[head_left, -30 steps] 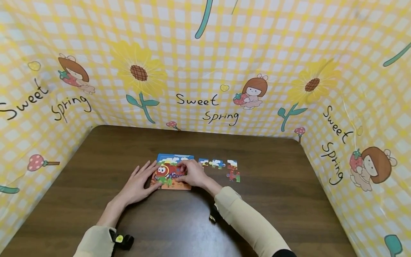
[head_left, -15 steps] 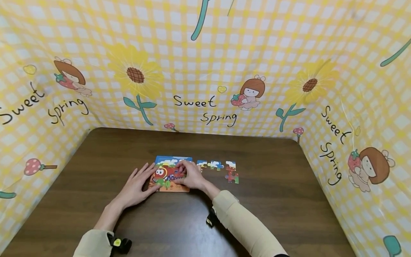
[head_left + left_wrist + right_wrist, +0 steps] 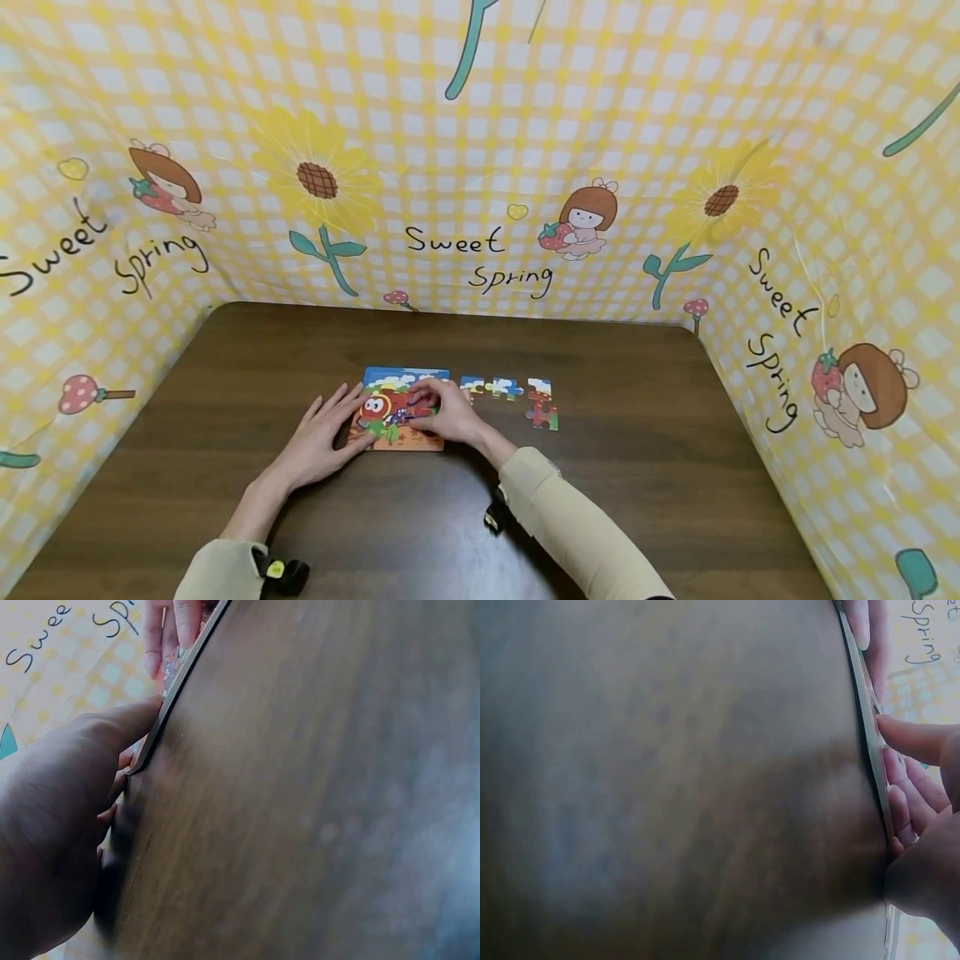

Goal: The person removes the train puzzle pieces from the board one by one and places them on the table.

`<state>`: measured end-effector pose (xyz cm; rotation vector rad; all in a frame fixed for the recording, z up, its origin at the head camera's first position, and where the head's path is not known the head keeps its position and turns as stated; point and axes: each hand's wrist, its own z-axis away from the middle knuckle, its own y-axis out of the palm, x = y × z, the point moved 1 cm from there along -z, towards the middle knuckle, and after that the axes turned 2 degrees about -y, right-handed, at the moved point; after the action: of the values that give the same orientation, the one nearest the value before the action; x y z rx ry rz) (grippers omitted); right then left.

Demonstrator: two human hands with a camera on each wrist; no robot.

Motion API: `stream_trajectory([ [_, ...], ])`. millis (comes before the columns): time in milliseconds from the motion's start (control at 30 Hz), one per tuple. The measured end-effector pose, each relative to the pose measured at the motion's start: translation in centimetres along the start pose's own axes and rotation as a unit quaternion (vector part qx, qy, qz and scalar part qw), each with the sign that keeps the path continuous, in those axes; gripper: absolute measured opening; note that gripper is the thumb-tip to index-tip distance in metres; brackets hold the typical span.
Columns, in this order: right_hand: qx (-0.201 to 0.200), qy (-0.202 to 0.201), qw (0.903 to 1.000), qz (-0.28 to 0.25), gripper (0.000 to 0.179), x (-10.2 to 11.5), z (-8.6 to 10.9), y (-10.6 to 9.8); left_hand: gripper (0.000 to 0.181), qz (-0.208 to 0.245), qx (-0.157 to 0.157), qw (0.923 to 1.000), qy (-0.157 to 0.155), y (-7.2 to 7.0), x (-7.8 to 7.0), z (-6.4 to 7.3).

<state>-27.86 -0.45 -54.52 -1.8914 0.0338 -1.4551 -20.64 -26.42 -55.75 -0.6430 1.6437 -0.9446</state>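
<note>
A jigsaw puzzle [image 3: 408, 439] in a flat board, printed with a red cartoon figure under a blue sky, lies on the table. My left hand [image 3: 318, 435] rests at its left side, fingers spread and the thumb on the lower left corner. Over the puzzle's right part, the thumb and forefinger of my right hand [image 3: 452, 415] pinch a puzzle piece [image 3: 422, 409], mostly covered by the fingers. In the left wrist view, the left thumb touches the board's edge [image 3: 171, 701]. The right wrist view shows the right thumb [image 3: 907, 738] against the puzzle, with its other fingers curled.
Right of the board lie loose puzzle pieces: a sky piece [image 3: 472, 383] partly behind the right hand, another sky piece [image 3: 505, 388], and joined pieces [image 3: 543, 412] farther right. Brown wooden table [image 3: 637, 467]; yellow checked cloth [image 3: 480, 167] encloses its back and sides.
The right thumb and fingers shift slightly over the puzzle's right part. My left hand stays at the board's left side, and the loose pieces keep their places. The head view tilts a little.
</note>
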Motion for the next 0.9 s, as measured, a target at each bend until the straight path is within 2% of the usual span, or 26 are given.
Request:
stream_trajectory([
  [167,0.01,0.002,0.9986,-0.052,0.043,-0.1,-0.11,0.29,0.076,-0.005,-0.009,0.9999,0.004,-0.12,-0.01,0.27],
  [267,0.001,0.009,0.9974,-0.072,0.041,-0.08,-0.08,0.45,0.077,-0.003,-0.005,1.0,0.001,-0.1,-0.01,0.28],
  [467,-0.048,0.012,0.9982,-0.033,0.039,-0.07,-0.04,0.73,0.079,0.008,-0.004,1.0,0.0,0.29,-0.19,0.12],
  [600,-0.049,0.01,0.9986,-0.02,0.043,0.19,-0.1,0.86,0.076,0.0,-0.015,0.9999,0.005,0.06,-0.45,0.29],
  [900,-0.052,0.009,0.9979,-0.039,0.044,0.62,0.45,0.12,0.078,0.013,-0.027,0.9994,0.019,-0.1,-0.6,-0.08],
])
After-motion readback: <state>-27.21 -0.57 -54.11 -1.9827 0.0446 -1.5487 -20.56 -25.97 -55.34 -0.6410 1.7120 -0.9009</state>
